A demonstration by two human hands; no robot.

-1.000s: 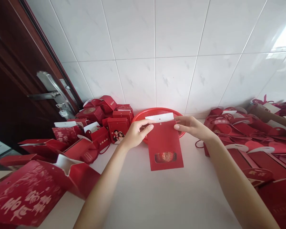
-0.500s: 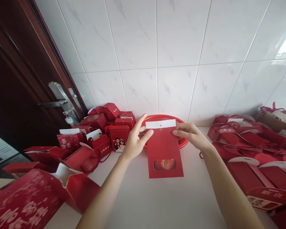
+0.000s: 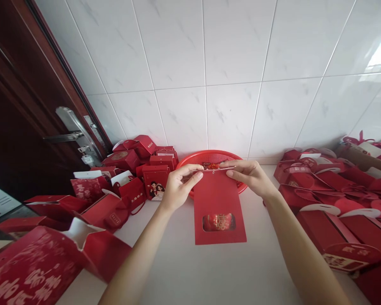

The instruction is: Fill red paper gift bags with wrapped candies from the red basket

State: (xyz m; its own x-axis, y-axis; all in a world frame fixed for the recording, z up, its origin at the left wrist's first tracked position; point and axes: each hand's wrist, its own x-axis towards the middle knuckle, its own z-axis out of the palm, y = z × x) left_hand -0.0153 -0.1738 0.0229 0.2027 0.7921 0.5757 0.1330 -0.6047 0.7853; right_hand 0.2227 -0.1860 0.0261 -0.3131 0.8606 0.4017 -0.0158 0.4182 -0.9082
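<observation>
A flat-fronted red paper bag (image 3: pixel 217 192) hangs upright in front of me, its top flap folded back at the upper edge. Through a window low on its front shows a red item with gold lettering (image 3: pixel 221 222). My left hand (image 3: pixel 181 183) pinches the top left corner, thumb on the front. At the top right corner my right hand (image 3: pixel 252 178) grips the same edge, thumb in front and fingers behind. Behind the bag stands a red plastic basket (image 3: pixel 190 156) with small red wrapped pieces (image 3: pixel 213 165), partly hidden by the bag and hands.
Red gift boxes (image 3: pixel 122 161) crowd the left of the white table (image 3: pixel 219 271), an open one (image 3: pixel 98 250) nearest. More red boxes (image 3: pixel 324 233) fill the right side. A tiled wall (image 3: pixel 235 114) and a dark door (image 3: pixel 28 106) stand behind.
The white flap at the bag's top has been folded back out of sight. My left fingers have closed in on the top edge, and more of the basket shows.
</observation>
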